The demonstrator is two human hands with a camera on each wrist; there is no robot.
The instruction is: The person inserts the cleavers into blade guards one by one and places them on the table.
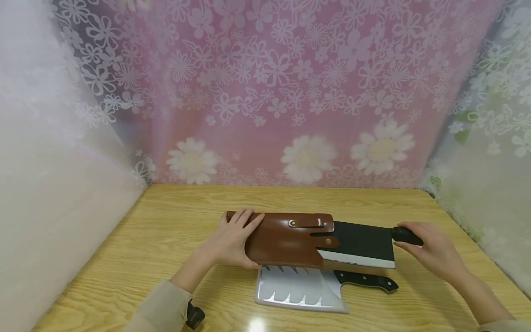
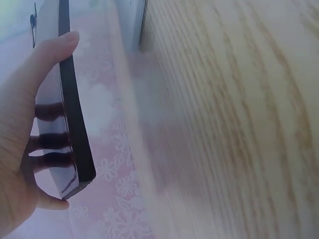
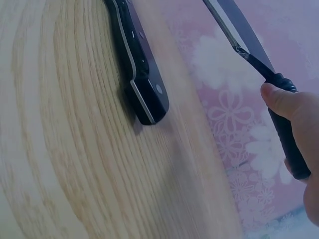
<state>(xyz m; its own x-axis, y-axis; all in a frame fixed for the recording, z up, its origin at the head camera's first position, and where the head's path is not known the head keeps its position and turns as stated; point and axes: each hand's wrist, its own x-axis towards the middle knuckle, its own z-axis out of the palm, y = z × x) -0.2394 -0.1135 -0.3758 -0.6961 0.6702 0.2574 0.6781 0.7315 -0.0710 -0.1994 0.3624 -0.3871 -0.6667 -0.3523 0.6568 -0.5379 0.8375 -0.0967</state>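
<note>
A brown leather sheath (image 1: 282, 242) is gripped at its closed end by my left hand (image 1: 230, 240), thumb on the lower edge and fingers along the top. In the left wrist view, the thumb presses the narrow dark edge of the sheath (image 2: 75, 114). Out of its right end sticks a black cleaver (image 1: 365, 240) with a bright cutting edge; the rest of the blade is hidden inside. My right hand (image 1: 435, 251) holds the cleaver's black handle (image 3: 289, 139). Below them lies a second, silver cleaver (image 1: 296, 288) with a riveted black handle (image 3: 139, 69), partly covered by the sheath.
The wooden table (image 1: 166, 221) runs back to a pink flowered curtain (image 1: 249, 115). Pale sheets hang on both sides, a plain one (image 1: 62, 161) on the left and a flowered one (image 1: 489, 184) on the right. A strap with the sheath's snap (image 1: 293, 223) is on its upper side.
</note>
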